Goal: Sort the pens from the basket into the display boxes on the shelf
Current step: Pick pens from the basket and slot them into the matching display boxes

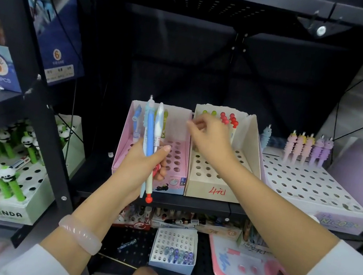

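My left hand [145, 167] grips a bundle of pens [151, 137] upright in front of the pink display box [176, 179]: a blue one, a white one, and one with a red ball end pointing down. That pink box holds a few pens [136, 119] in its back row. My right hand [209, 136] reaches over the beige display box [212, 191], fingers loosely curled near the boxes' shared edge; whether it holds anything I cannot tell. Red- and green-topped pens [228, 119] stand at the back of the beige box.
A lilac display box [309, 191] with unicorn pens stands on the right. A green panda-pen box [13, 201] sits on the left shelf unit. Below are a small white box [174, 249] of pens and a pink tray [248, 265]. My knees show at the bottom.
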Demonstrator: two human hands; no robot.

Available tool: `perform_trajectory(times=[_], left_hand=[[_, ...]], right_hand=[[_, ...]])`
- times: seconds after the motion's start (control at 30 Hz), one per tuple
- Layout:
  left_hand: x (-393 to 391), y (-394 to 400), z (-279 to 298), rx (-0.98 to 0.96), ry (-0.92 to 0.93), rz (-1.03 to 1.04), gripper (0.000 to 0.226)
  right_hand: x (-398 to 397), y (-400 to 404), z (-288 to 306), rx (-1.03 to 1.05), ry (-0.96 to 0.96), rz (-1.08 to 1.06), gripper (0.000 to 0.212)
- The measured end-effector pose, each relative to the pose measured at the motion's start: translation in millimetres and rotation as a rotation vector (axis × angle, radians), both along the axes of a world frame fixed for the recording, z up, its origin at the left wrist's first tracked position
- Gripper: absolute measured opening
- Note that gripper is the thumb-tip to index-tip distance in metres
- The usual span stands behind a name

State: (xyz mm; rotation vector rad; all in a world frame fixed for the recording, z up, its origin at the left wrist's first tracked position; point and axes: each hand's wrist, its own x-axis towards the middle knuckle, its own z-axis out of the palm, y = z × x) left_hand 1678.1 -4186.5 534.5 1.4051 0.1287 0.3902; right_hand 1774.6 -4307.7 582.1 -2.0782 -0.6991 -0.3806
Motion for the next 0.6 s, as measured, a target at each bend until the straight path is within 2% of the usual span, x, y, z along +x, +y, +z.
perform_trajectory(times=[0.1,0.17,0.33,0.47,0.6], left_hand=[[5,-12,1,0.061,-0.012,-0.027,0.008],[5,-19,2,0.067,-0.024,-0.054,0.008],[3,-16,0,-0.022,-0.004,-0.06,0.016],[7,-17,-1,-0.077,-0.016,0.023,0.009],[12,-25,3,-0.042,-0.038,0.088,0.012]], right_hand=[[-20,9,8,0.028,0.27,0.25,0.024],[-25,10,9,0.069,0.34,0.306,0.02],[-17,-9,15,0.393,0.423,0.204,0.022],[-5,-31,15,0.673,0.577,0.147,0.014],[-8,-46,-1,0.749,0.744,0.231,0.014]])
